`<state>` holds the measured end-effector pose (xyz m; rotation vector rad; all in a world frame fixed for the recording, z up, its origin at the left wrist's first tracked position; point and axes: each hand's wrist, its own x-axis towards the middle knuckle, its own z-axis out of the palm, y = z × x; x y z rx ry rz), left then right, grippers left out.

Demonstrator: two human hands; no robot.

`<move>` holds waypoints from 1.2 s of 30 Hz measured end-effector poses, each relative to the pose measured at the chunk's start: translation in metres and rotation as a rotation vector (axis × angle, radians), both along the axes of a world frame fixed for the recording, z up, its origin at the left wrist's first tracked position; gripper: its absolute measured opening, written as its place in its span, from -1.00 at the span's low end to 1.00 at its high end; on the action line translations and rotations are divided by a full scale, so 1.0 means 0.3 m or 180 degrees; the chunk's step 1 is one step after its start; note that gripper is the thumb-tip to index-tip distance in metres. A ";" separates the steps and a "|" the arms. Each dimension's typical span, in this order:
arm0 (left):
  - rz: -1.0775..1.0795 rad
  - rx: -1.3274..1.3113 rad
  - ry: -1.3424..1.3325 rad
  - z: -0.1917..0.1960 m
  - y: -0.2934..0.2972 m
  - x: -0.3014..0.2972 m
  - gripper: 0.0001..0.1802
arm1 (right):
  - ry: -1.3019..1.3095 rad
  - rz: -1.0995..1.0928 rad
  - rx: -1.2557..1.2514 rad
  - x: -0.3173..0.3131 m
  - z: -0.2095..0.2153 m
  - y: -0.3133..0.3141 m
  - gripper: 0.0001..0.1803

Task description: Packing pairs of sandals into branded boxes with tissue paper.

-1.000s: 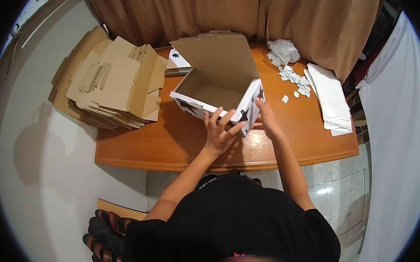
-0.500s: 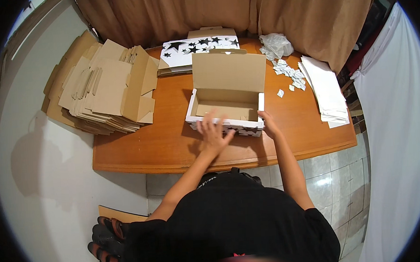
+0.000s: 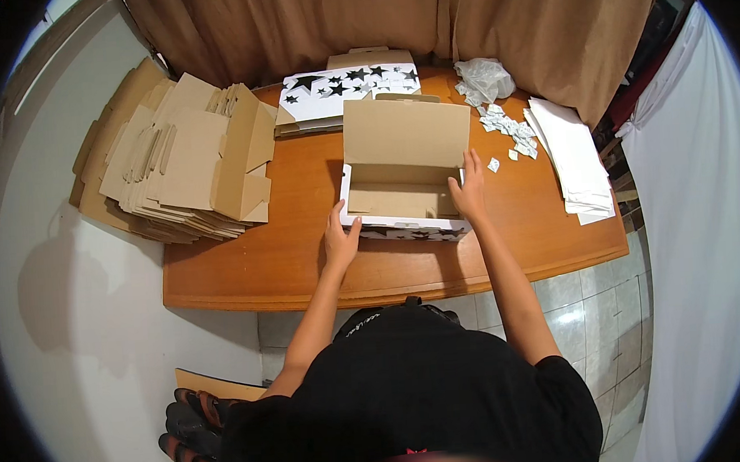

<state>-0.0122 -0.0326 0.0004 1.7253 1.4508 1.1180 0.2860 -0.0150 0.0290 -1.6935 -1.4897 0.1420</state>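
A wooden counter (image 3: 304, 259) carried an open cardboard box (image 3: 406, 191) near its front edge. A stack of flat brown box blanks (image 3: 186, 161) overhung its left end. Star-printed flat sheets (image 3: 337, 90) lay at the back, with a crumpled bag (image 3: 485, 78), paper scraps (image 3: 511, 131) and a white paper stack (image 3: 575, 157) on the right.

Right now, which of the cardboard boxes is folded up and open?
The box between both hands, lid up; the brown stack and starred pile lie flat.

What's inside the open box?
The box looks empty: only its bare brown floor shows. The near wall hides the front strip of the floor. The left hand and right hand touch its sides.
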 end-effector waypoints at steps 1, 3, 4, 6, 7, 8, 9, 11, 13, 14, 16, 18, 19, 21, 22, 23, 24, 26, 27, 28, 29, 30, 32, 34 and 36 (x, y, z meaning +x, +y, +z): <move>0.0010 0.0019 0.0069 0.014 -0.016 0.004 -0.45 | -0.0327 -0.0013 -0.0047 0.000 0.003 0.015 -0.28; 0.0004 -0.0011 0.0028 0.023 -0.039 0.011 -0.45 | -0.0653 -0.0028 -0.0092 0.000 0.005 0.035 -0.28; -0.0004 0.0008 0.0026 0.025 -0.049 0.012 -0.44 | -0.0829 -0.0051 -0.0449 0.000 0.008 0.044 -0.26; 0.0014 0.0033 0.0121 0.033 -0.066 0.017 -0.42 | -0.1003 -0.0076 -0.0807 -0.002 0.005 0.055 -0.24; 0.0016 0.0036 0.0119 0.032 -0.067 0.017 -0.42 | -0.1072 -0.0095 -0.1050 -0.004 0.000 0.058 -0.27; 0.0022 0.0023 0.0153 0.032 -0.068 0.017 -0.42 | -0.1138 -0.0117 -0.1295 -0.005 -0.005 0.059 -0.30; 0.0024 0.0011 0.0189 0.032 -0.068 0.017 -0.41 | -0.1136 -0.0122 -0.1294 -0.006 -0.011 0.058 -0.30; 0.0015 -0.0022 0.0209 0.025 -0.069 0.011 -0.41 | -0.1233 -0.0167 -0.1270 -0.028 0.000 0.056 -0.37; -0.0020 -0.0058 0.0238 0.019 -0.064 0.009 -0.40 | -0.1263 -0.0176 -0.1303 -0.029 -0.002 0.061 -0.39; -0.0028 -0.0041 0.0247 0.016 -0.061 0.011 -0.39 | -0.1297 -0.0185 -0.1340 -0.027 -0.003 0.060 -0.40; -0.0074 -0.0031 0.0258 0.019 -0.058 0.017 -0.38 | -0.1289 -0.0184 -0.1332 -0.027 -0.001 0.062 -0.40; -0.0001 -0.0318 0.0154 0.032 -0.059 0.027 -0.38 | -0.1288 -0.0206 -0.1339 -0.011 -0.014 0.069 -0.39; -0.0071 -0.0315 0.0167 0.043 -0.060 0.041 -0.38 | -0.1031 -0.0063 -0.0985 0.004 -0.027 0.074 -0.38; 0.0316 0.0331 0.1027 0.064 -0.067 0.082 -0.40 | -0.0767 -0.0019 -0.0638 0.057 -0.049 0.069 -0.38; 0.0256 0.0338 0.1034 0.086 -0.068 0.103 -0.40 | -0.0305 0.0006 -0.0273 0.072 -0.052 0.073 -0.38; 0.0141 0.0439 0.1105 0.115 -0.074 0.135 -0.41 | 0.0148 0.0002 0.0097 0.090 -0.055 0.060 -0.39; 0.0020 0.0542 0.1171 0.138 -0.076 0.171 -0.41 | 0.0327 -0.0116 0.0277 0.108 -0.064 0.035 -0.43; -0.0262 0.0629 0.1124 0.165 -0.078 0.251 -0.42 | 0.0408 -0.0320 0.0237 0.149 -0.086 -0.029 -0.45; -0.0464 0.0706 0.1078 0.174 -0.081 0.297 -0.42 | 0.0491 -0.0444 0.0202 0.175 -0.096 -0.066 -0.47; -0.0607 0.0648 0.1055 0.181 -0.084 0.350 -0.45 | 0.0354 -0.0588 -0.0027 0.217 -0.118 -0.101 -0.51; -0.0684 0.0671 0.1037 0.185 -0.088 0.402 -0.45 | 0.0344 -0.0669 -0.0014 0.251 -0.123 -0.140 -0.51; -0.0897 0.0685 0.1034 0.189 -0.094 0.457 -0.47 | 0.0443 -0.0840 -0.0189 0.285 -0.128 -0.179 -0.53; -0.1298 0.0803 0.0946 0.210 -0.109 0.576 -0.52 | 0.0793 -0.1118 -0.0278 0.385 -0.164 -0.236 -0.60; -0.1579 0.0895 0.0887 0.197 -0.116 0.708 -0.52 | 0.0800 -0.1268 -0.0332 0.517 -0.198 -0.302 -0.61; -0.1746 0.0936 0.0823 0.196 -0.123 0.829 -0.52 | 0.0802 -0.1364 -0.0392 0.632 -0.204 -0.345 -0.62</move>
